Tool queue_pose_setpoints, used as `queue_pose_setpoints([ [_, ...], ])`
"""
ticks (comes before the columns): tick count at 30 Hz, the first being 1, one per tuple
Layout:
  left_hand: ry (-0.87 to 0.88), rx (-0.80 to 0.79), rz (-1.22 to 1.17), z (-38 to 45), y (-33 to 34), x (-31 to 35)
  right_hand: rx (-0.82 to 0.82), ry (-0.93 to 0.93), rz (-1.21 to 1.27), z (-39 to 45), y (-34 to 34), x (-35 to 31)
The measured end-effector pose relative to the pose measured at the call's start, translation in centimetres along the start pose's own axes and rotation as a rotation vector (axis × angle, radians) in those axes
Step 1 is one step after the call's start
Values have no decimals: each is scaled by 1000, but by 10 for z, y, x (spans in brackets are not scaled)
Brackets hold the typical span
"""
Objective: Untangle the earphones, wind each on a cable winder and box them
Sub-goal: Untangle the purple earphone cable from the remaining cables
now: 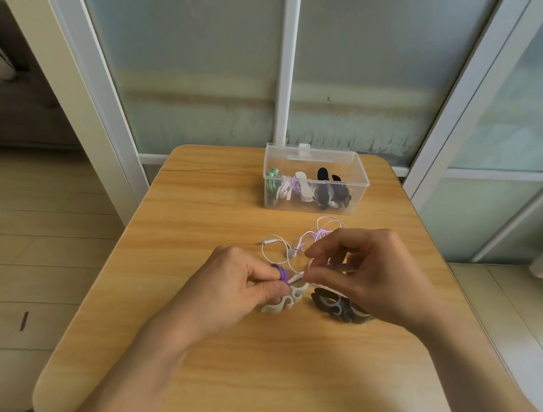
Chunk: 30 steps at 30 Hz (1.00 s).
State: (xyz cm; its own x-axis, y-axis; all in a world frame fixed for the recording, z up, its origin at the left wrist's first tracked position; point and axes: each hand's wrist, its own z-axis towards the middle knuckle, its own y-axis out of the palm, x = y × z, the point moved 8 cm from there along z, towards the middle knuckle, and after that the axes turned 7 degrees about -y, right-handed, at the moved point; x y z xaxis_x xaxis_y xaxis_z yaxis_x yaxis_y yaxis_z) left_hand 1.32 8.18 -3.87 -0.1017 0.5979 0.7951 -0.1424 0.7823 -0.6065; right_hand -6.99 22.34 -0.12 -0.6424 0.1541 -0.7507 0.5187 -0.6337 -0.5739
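My left hand holds a white cable winder with purple cable wound around its upper end, thumb and fingers curled on it. My right hand pinches the purple cord just right of the winder. Behind both hands a tangle of white and purple earphone cords lies on the wooden table, its jack plug pointing left. A black cable winder lies on the table under my right hand, a pale cord loop across it.
A clear plastic box stands open at the table's far side, with several wound earphones on green, white and black winders inside. Frosted glass doors with white frames rise behind the table. The table's left edge drops to a wood floor.
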Motion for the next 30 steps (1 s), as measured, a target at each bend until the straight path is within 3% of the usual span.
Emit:
queue_pose_setpoints([
  [5,-22,-193,-197,-6,15,8,67,-41,123,0,-2,-6],
  [8,-39,-275,-471,-8,17,15,78,22,115,1,-1,2],
  [13,-98,-10,-1288,0,-9,9,-37,89,51,1,11,10],
  [17,7,213,-1430,1,-38,3,-106,61,-76,-2,22,8],
  [21,69,273,-1213,-2,-45,2,-155,-21,-111,-3,35,-5],
  [24,133,261,-671,-7,-30,14,-173,-74,-83,-3,38,-16],
  [27,189,252,-32,-10,-8,24,-85,-150,-117,-2,26,-24],
  [30,171,231,157,-8,1,22,33,-91,-173,-1,6,-17],
])
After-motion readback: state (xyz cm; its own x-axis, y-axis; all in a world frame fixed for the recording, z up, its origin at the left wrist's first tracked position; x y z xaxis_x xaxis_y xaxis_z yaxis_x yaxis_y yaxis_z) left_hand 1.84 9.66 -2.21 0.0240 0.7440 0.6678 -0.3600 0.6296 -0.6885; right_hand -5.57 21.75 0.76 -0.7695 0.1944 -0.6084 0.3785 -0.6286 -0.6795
